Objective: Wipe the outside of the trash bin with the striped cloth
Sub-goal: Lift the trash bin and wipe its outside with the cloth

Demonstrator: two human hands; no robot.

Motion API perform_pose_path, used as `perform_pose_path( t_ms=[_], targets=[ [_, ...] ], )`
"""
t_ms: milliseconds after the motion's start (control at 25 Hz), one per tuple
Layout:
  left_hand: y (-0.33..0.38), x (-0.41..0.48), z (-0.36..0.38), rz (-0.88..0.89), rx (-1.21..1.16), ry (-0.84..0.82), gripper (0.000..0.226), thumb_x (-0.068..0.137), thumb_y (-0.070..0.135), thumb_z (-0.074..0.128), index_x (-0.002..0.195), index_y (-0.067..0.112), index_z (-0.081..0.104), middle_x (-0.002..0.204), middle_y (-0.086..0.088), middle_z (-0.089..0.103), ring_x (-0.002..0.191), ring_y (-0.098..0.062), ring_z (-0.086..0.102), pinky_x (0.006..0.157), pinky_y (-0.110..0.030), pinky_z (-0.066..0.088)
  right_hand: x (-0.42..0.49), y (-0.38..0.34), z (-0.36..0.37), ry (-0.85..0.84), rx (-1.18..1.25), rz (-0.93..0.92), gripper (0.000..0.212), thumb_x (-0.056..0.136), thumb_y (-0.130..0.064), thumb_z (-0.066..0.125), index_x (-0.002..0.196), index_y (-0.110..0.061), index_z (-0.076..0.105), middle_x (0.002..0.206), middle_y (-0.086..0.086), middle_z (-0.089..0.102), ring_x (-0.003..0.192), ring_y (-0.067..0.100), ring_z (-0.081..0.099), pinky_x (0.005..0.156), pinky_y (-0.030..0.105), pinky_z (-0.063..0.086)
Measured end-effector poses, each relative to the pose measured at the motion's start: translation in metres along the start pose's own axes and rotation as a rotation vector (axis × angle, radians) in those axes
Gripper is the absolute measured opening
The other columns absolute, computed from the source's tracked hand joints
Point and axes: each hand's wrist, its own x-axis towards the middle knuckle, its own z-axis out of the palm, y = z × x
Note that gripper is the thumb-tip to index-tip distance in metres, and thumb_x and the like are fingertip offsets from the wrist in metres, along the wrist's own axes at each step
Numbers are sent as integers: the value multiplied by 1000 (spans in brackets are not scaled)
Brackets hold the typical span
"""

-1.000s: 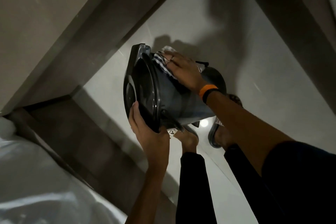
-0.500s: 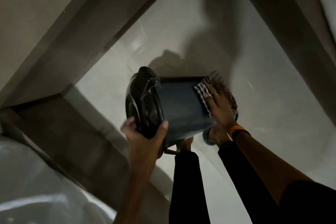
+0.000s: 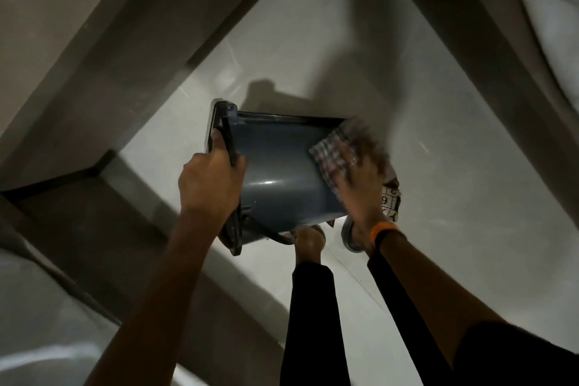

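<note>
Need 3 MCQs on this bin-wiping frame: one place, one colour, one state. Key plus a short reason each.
1. Where on the trash bin is the striped cloth?
A. lid end
B. base end
C. inside it

2. What colour is the band on the wrist of the right hand?
A. orange
B. green
C. white

3. How is the bin held?
A. upright on the floor
B. tipped on its side
C. upside down on a table

Key: 1 B, cloth lies far from the lid; 2 A, orange wristband shows; 3 B, left hand grips the lid rim sideways.
</note>
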Motion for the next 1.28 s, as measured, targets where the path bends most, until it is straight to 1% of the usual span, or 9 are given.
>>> perform_pose_path(
  t_ms=[120,360,480,600,680,760,880,1080,1280],
  targets=[
    [8,21,-3,7,38,55,43,106,36,43,131,3,52,88,-20,59,77,-34,58,70,-39,43,31,0,-12,2,37,202,52,106,-47,40,156,-35,36,173,0,16,161,25,9,129,59,10],
    [14,72,-30,-151,-40,-107,50,102,44,44,119,-1,57,109,-28,70,93,-47,70,93,-52,57,-32,-20,10,-160,-185,-346,61,101,-57,25,160,-44,16,175,1,-2,162,27,-7,129,64,3],
    [11,70,-33,-206,-231,-42,76,84,73,50,124,9,63,113,-20,73,98,-42,72,94,-51,58,8,-18,-4,-17,-10,63,62,99,-54,30,158,-34,33,173,6,12,161,30,5,128,64,9],
    [-2,19,-14,-50,-502,-93,101,66,78,67,153,41,32,152,-1,52,131,-30,58,113,-49,44,49,-16,-17,39,112,202,61,99,-51,35,156,-29,37,174,4,11,162,25,2,130,57,-2],
    [-9,-18,5,136,-450,-169,127,66,52,85,156,54,-5,172,3,10,143,-31,45,114,-51,40,77,-18,-31,29,110,171,53,105,-46,42,156,-34,37,173,-1,15,162,21,5,131,54,-1],
    [-11,-32,23,197,-326,-116,128,77,31,83,151,59,-18,172,0,-2,135,-44,51,104,-59,48,99,-23,-42,-3,96,134,47,107,-40,46,153,-36,41,172,-3,20,161,20,11,131,53,3],
    [-11,-23,24,56,-363,17,108,86,24,70,159,46,-6,167,-7,23,127,-46,56,102,-60,50,78,-47,-32,-62,101,-80,45,107,-36,45,151,-29,47,168,6,31,156,28,26,128,58,19],
    [1,0,5,10,-319,41,94,88,23,69,163,26,13,141,-13,57,121,-40,61,109,-55,45,-23,-37,8,-167,-222,-697,46,104,-39,44,151,-38,42,172,7,17,161,33,5,128,64,6],
    [20,7,4,-34,-311,61,90,83,21,72,160,22,26,124,-13,67,114,-36,64,104,-51,52,24,-11,-15,128,-40,-179,42,100,-37,56,141,-34,47,170,11,24,159,36,13,124,71,13]
  ],
)
